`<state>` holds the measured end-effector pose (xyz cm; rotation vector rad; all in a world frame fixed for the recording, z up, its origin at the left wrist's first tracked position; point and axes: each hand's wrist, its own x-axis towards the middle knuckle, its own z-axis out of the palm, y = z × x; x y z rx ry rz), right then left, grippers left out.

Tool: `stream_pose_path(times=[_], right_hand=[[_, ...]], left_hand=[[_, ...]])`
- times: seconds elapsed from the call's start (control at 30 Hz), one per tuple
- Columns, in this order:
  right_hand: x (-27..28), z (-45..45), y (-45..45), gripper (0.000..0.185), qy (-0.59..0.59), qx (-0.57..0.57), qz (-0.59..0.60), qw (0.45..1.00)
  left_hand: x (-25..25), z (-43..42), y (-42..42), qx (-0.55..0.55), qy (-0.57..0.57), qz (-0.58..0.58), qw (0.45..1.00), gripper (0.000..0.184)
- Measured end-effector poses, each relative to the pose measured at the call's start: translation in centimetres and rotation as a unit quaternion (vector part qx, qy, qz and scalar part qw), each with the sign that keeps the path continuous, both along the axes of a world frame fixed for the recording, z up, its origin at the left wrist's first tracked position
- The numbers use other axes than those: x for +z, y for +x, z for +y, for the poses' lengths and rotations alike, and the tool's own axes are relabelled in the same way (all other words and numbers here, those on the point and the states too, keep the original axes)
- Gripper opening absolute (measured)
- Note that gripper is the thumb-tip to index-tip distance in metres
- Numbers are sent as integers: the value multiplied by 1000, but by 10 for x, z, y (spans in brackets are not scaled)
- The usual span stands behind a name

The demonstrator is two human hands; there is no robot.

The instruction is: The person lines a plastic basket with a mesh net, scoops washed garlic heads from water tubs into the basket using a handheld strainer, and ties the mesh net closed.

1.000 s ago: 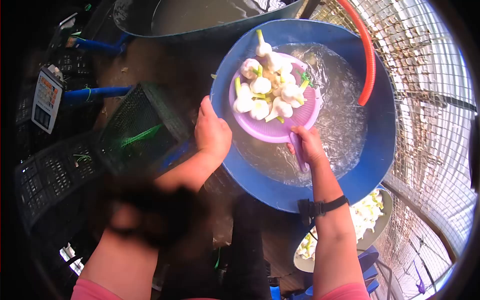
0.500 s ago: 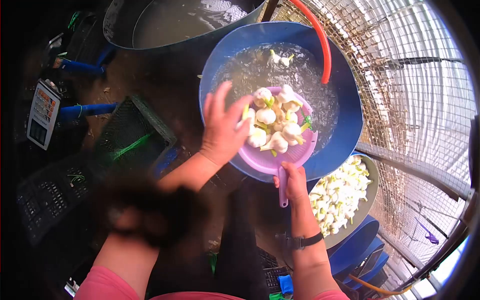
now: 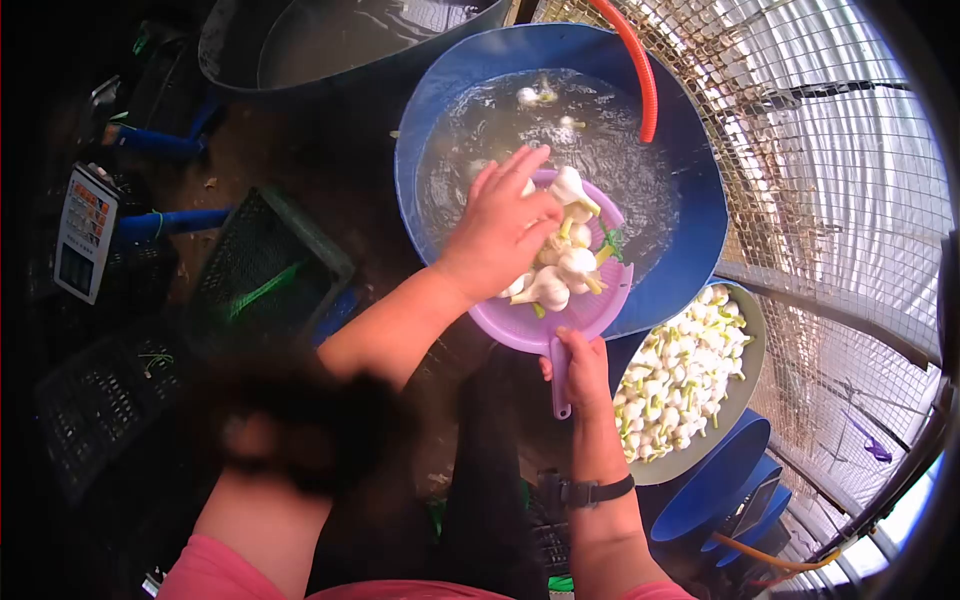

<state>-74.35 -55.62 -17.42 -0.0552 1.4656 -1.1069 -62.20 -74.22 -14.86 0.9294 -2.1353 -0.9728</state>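
Sieve point(image 3: 520, 329) looks front-heavy with garlic point(image 3: 577, 262), right hand point(image 3: 588, 374) aptly gripping its six-o'clock handle point(image 3: 561, 388), any hold by left hand point(image 3: 498, 228) unclear.

Purple strainer point(image 3: 503, 322) heaped with garlic bulbs point(image 3: 548, 288)

The round strainer sits open side up over the near part of the blue tub point(image 3: 695, 235) — its straight handle point(image 3: 560, 388) points out past the tub's near rim. A gap breaks its right edge. The bulbs are white with short yellow-green stems, piled at mixed angles — some are hidden from view.
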Motion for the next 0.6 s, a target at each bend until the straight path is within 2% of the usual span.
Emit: stream_pose_path(times=[0.07, 0.1, 0.17, 0.2, 0.3, 0.4, 0.53, 0.6], right_hand=[[1, -1, 2, 19, 11, 2, 10, 1000], [2, -1, 4, 19, 14, 6, 10, 1000], [6, -2, 9, 19, 5, -11, 8, 1000], [6, -2, 11, 19, 7, -7, 9, 1000], [5, -4, 13, 19, -11, -22, 6, 1000], [6, -5, 15, 19, 4, -9, 16, 1000], [6, -8, 22, 20, 4, -12, 30, 999], [6, -10, 26, 20, 4, -20, 36, 999]], left_hand=[[-2, 11, -1, -25, -63, -84, 994, 19], [-3, 13, -1, -21, -59, -84, 994, 19], [-6, 18, -1, 4, -85, -235, 968, 18], [-15, 19, -2, 26, -38, -181, 982, 15], [-15, 16, 7, 21, 6, -138, 990, 11], [-20, 19, 5, 68, -66, -124, 988, 9], [-19, 15, 0, 65, -69, -204, 974, 9], [-20, 14, 0, 75, -25, -103, 992, 9]])
